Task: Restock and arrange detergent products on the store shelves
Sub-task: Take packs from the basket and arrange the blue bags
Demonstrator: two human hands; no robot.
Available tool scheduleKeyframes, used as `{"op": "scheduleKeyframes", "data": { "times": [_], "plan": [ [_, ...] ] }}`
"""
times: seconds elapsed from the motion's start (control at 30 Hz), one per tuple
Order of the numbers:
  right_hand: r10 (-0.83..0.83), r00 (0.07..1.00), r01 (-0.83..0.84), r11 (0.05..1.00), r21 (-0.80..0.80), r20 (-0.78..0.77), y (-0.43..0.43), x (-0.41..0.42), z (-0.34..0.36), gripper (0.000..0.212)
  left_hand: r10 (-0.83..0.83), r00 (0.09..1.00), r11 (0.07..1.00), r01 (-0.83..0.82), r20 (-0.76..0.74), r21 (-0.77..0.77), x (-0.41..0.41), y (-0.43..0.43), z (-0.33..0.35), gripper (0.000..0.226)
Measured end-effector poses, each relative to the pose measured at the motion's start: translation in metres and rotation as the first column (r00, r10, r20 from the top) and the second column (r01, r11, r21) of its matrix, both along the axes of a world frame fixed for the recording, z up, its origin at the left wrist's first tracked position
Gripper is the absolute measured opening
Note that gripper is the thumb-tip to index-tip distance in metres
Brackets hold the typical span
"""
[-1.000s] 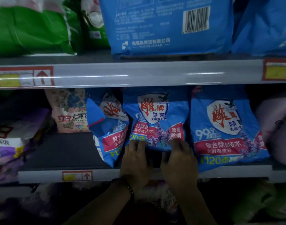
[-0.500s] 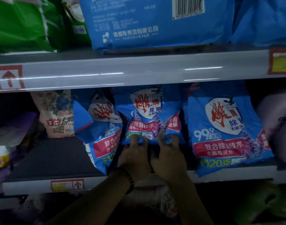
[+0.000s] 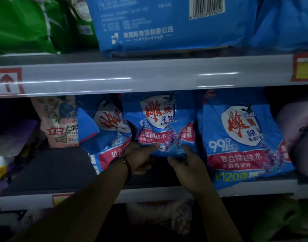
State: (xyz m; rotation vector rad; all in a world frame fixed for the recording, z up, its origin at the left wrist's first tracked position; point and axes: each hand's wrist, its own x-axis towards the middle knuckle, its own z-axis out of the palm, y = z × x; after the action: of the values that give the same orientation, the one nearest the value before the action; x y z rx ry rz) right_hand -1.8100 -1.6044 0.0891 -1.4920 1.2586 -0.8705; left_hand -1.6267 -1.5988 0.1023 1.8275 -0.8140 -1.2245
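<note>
Currently both hands work at the dark grey middle shelf. The left hand, with a dark bracelet at the wrist, and the right hand each grip the bottom edge of the middle blue plastic detergent bag, which carries a white-and-red logo. A thumb of each hand lies on the printed front and the fingers curl under the seam. This bag stands upright, face forward, directly above and between the two hands. Whether its base rests on the shelf cannot be told, because the hands cover it.

Positions relative to the hands:
- Just beside the left hand, on its outer side: a second blue detergent bag, tilted and partly turned.
- Beyond that bag, further from the left hand: a pink floral detergent bag, set back on the shelf.
- Near the right hand, on its outer side: a larger blue detergent bag, upright, label forward.

Progress, as a judgement: the task is partly done. Three blue bags occupy the row and one is correctly faced. Remaining work appears to be seating the gripped bag, straightening the tilted bag and filling the bare shelf stretch below and outside the left hand.
</note>
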Motion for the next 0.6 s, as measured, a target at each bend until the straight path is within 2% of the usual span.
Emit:
{"op": "scheduleKeyframes", "data": {
  "times": [0.07, 0.17, 0.23, 0.33, 0.43, 0.53, 0.6],
  "plan": [
    [0.001, 0.937, -0.042, 0.993, 0.111, 0.349, 0.002, 0.004, 0.005, 0.021, 0.092, 0.987, 0.994, -0.099, -0.131, -0.049, -0.003, -0.008, -0.005, 0.035],
    [-0.002, 0.807, -0.129, 0.975, 0.18, 0.59, 0.003, 0.013, 0.004, 0.028, 0.213, 0.934, 0.952, -0.264, -0.285, -0.153, -0.007, -0.018, -0.016, 0.037],
    [-0.068, 0.745, -0.116, 0.966, 0.23, 0.663, 0.002, 0.018, -0.001, 0.036, 0.229, 0.924, 0.92, -0.308, -0.305, -0.243, -0.009, -0.019, -0.024, 0.038],
    [-0.192, 0.652, -0.07, 0.948, 0.311, 0.734, 0.001, 0.02, -0.007, 0.047, 0.198, 0.933, 0.895, -0.297, -0.302, -0.332, -0.01, -0.011, -0.027, 0.02],
    [-0.223, 0.593, -0.066, 0.944, 0.322, 0.774, 0.001, 0.017, -0.012, 0.042, 0.191, 0.931, 0.859, -0.312, -0.311, -0.406, -0.013, -0.006, -0.029, 0.022],
    [-0.17, 0.601, -0.116, 0.948, 0.296, 0.781, -0.003, 0.019, -0.02, 0.053, 0.154, 0.934, 0.816, -0.304, -0.322, -0.492, -0.016, -0.005, -0.036, 0.029],
    [-0.131, 0.634, -0.12, 0.957, 0.265, 0.762, -0.007, 0.022, -0.022, 0.052, 0.134, 0.941, 0.822, -0.28, -0.31, -0.495, -0.015, -0.006, -0.033, 0.039]
  ]
}}
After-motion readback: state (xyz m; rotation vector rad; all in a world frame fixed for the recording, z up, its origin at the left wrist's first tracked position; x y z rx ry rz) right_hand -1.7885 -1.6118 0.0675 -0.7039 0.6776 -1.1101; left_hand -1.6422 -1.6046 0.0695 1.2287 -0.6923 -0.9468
